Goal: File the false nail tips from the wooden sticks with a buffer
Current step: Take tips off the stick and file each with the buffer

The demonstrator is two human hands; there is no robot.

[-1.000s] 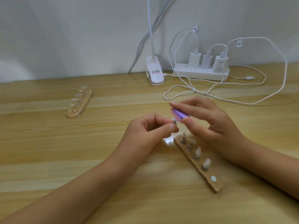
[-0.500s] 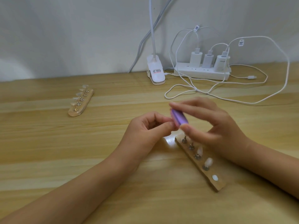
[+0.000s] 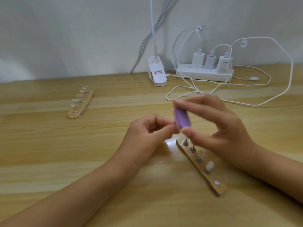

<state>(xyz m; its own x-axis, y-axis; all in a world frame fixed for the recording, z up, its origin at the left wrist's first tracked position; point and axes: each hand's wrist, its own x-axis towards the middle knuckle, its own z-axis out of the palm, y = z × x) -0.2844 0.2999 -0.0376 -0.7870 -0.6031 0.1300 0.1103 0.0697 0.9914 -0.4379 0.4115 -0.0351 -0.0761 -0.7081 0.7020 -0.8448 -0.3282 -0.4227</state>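
My right hand holds a purple buffer between thumb and forefinger, blurred with motion. Its lower end meets the fingertips of my left hand, which pinches a small nail tip holder; the tip itself is hidden behind the buffer. Below my hands lies a wooden stick with metal pegs; two pegs carry clear nail tips, and one spot near its front end shows a bare round magnet. A second wooden stick with several nail tips lies at the far left.
A white power strip with three chargers sits against the wall at the back right, its white cables looping over the wooden table. A white clip lamp base stands beside it.
The buffer has tipped from lying nearly flat to standing more upright against my left fingertips, and my right hand has shifted slightly. My left hand and both sticks stay put.
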